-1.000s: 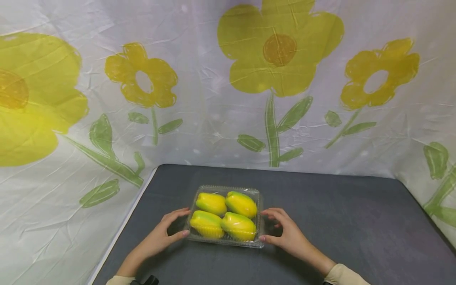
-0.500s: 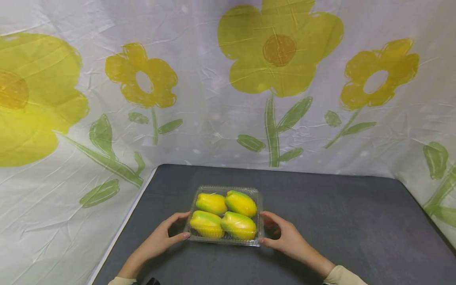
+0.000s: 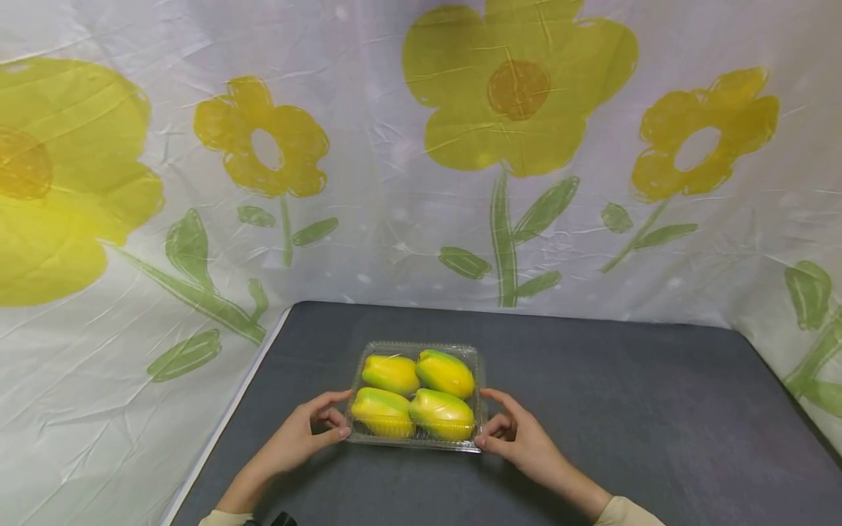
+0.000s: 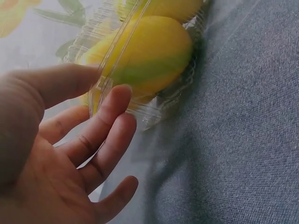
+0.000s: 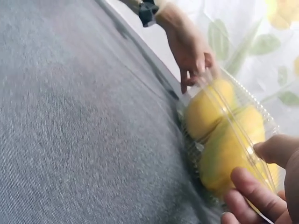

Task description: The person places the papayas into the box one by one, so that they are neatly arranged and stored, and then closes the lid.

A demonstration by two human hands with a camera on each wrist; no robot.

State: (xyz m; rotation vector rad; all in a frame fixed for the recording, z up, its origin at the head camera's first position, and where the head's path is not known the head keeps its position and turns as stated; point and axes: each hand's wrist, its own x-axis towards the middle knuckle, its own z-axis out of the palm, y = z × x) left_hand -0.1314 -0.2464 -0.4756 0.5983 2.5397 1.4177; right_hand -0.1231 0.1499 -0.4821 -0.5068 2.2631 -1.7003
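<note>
A clear plastic clamshell container (image 3: 417, 443) sits on the dark table with its lid down, holding several yellow-green mangoes (image 3: 389, 375). At its left side, my left hand (image 3: 299, 435) pinches the rim. The left wrist view shows that thumb on the lid's edge (image 4: 119, 44) and two fingertips just below it, the little finger standing apart. On the opposite side, my right hand (image 3: 529, 440) holds the rim near the front right corner. Its thumb lies on the edge in the right wrist view, with the fingers (image 5: 252, 186) curled toward the lower side.
A dark grey cloth covers the table (image 3: 625, 394). Behind and to the left hangs a white curtain (image 3: 375, 183) printed with yellow flowers. A black strap device (image 5: 147, 13) is worn on the left wrist, below a cream sleeve.
The right hand's thumb has come in against the container's front right corner, and its fingers have shifted at the rim. That corner has moved slightly back. The left hand's fingers have curled in.
</note>
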